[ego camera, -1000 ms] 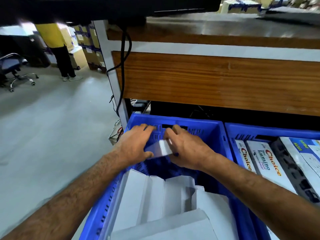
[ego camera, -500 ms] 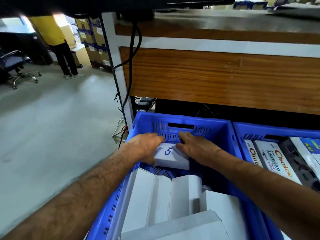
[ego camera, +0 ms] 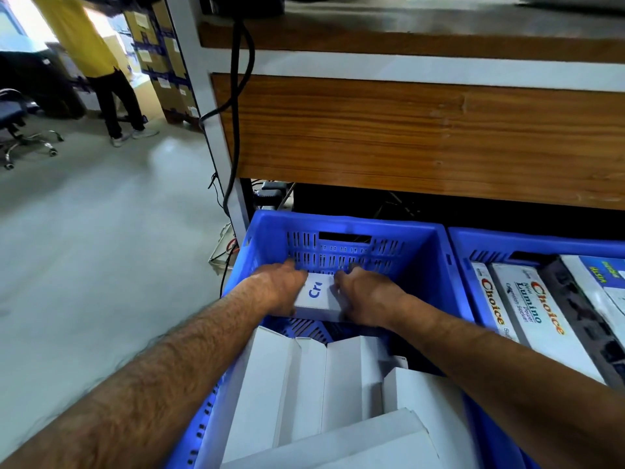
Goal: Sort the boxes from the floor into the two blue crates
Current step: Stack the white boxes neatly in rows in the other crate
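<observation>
Under a wooden shelf [ego camera: 422,130], two blue crates are sitting on the floor. Both hands are holding a small white box [ego camera: 319,296] at the far end of the left crate [ego camera: 341,225], left hand [ego camera: 280,291] and right hand [ego camera: 367,296] fingers curling round its sides. White boxes [ego camera: 304,384] are lying nearer

Both hands are gripping a small white box [ego camera: 319,296] inside the left blue crate [ego camera: 422,262], the left hand [ego camera: 279,291] on one end, the right hand [ego camera: 367,296] on the other. Plain white boxes [ego camera: 314,380] are standing below the wrists, and printed boxes [ego camera: 527,309] are lying in the crate [ego camera: 473,245] to the right hand's right.
</observation>
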Motion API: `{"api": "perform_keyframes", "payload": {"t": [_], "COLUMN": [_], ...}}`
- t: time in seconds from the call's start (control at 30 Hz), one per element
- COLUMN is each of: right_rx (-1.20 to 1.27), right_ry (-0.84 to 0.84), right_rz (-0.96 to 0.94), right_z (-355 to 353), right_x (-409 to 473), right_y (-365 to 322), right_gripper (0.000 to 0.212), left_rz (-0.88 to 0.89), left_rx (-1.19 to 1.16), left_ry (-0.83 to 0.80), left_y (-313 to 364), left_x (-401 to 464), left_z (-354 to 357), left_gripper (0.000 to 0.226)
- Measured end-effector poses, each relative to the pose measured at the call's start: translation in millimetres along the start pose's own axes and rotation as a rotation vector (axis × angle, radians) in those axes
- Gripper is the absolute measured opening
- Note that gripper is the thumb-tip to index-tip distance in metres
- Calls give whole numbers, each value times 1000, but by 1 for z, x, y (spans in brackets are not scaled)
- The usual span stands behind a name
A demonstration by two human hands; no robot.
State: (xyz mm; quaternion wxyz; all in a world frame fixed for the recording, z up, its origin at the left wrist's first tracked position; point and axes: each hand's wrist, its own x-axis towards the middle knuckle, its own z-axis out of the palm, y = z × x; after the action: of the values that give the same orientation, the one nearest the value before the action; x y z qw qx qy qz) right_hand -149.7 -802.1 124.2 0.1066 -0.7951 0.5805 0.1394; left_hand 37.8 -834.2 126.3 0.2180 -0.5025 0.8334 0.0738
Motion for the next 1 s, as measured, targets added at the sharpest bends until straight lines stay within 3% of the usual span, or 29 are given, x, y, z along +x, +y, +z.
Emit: {"api": "perform_keyframes", "payload": {"t": [0.1,0.27,0.37,0.5,0.77,0.8,0.9,1.0], "right_rx": [-92,-140,-74,-12,-9,10,58,53], "right_ry": [18,15,168,365,278,276,264,249], "right_rz": [-33,-47,-72,-128,-223,-227,-241,-264], "right_z": [2,-4,-8,-10,-12,-13,-19,-24], "right_x": [-3,-9,-14,-22,-54,-58,-67,-72], "right_y": [-7,-7,-7,-10,-22,-23,-26,-32], "right_gripper": [46,46,50,69,83,83,81,82], "left_rz": [2,0,8,26,68,48,-6,-32], "left_rx": [3,-46,-124,-150,-284,-284,-163,-20], "left_ry": [5,5,82,261,406,373,199,183], "left_y": [0,0,-1,-2,0,-1,3,17], "left_x": [0,0,-4,-21,-95,-107,-137,-145], "left_z": [-1,-2,-9,-24,-51,-54,-57,-48], "left_gripper": [61,54,49,63,48,52,94,111]}}
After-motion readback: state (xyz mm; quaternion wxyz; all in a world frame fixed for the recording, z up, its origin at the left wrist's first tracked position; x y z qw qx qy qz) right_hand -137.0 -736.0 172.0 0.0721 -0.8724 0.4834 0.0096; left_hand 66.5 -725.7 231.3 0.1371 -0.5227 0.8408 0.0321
